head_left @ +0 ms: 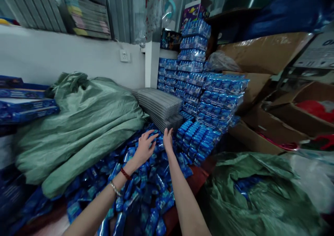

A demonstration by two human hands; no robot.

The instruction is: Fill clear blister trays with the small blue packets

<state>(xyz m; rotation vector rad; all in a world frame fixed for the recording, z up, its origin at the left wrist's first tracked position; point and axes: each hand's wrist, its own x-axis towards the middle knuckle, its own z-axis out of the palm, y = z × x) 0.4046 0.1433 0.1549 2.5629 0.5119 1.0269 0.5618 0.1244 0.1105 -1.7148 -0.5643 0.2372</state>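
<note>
My left hand [145, 144] hovers over a heap of small blue packets [142, 180], fingers curved and spread, with nothing visible in them. Close beside it, my right hand [167, 139] reaches to the front end of a stack of clear grey plastic trays [160, 103]. Its fingers are stretched out and slightly apart; whether they touch the trays I cannot tell. Just right of that hand, a tray of blue packets in neat rows [199, 136] stands in front of taller stacks of wrapped blue packs [221, 100].
A large green woven sack [104, 107] lies over the heap's left side. Blue boxes [26, 103] are piled at far left. Another green sack [250, 194] with blue content stands at lower right. Open cardboard boxes [276, 124] line the right. A white wall [104, 55] bounds the back.
</note>
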